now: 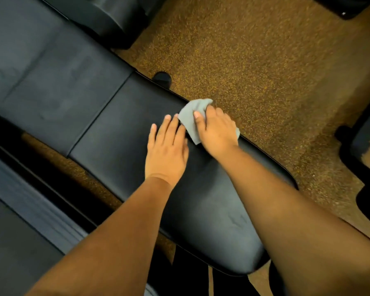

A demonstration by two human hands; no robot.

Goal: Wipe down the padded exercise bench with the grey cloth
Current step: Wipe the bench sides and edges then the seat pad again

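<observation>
Cloth (pixel 190 118) lies at the bench's (pixel 120 122) far edge under our right hand (pixel 217 133), fingers curled over it; our left hand (pixel 167 150) rests flat beside, fingers straight. Soft and limp, we judge it best bunched under the palm.

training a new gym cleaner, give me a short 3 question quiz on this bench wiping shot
1. True or false: the grey cloth is under the right hand.
2. Which does the left hand do? A) grips the cloth B) lies flat on the bench C) hangs off the pad
3. Fill in: the cloth sits at the pad's edge nearest the speckled ____.

Key: 1 true; 2 B; 3 floor
</observation>
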